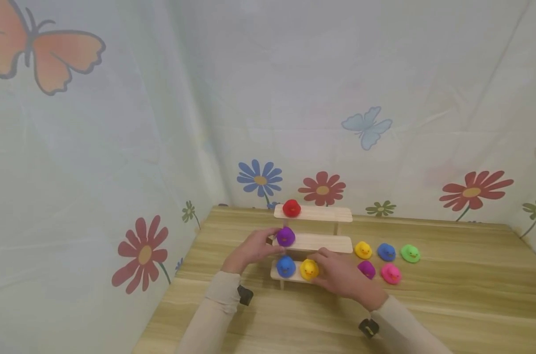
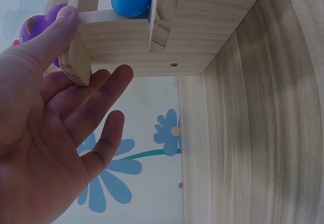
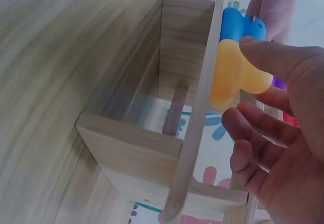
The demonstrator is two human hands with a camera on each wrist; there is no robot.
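Observation:
A small wooden three-tier shelf (image 1: 325, 243) stands on the table. My left hand (image 1: 255, 247) reaches in at its left end, thumb and index finger about the purple duck (image 1: 286, 237) on the middle tier; its other fingers sit by the board's end in the left wrist view. On the bottom tier, my right hand (image 1: 342, 275) pinches the yellow duck (image 1: 309, 269), with its thumb on the duck in the right wrist view. Close beside that duck is a blue duck (image 1: 286, 267). A red duck (image 1: 292, 208) sits at the top tier's left end.
Right of the shelf, loose ducks lie on the wood-grain table (image 1: 462, 295): yellow (image 1: 363, 250), blue (image 1: 386, 252), green (image 1: 410, 253), purple (image 1: 367, 269) and pink (image 1: 390, 274). A flower-printed curtain (image 1: 285, 98) hangs behind and at the left.

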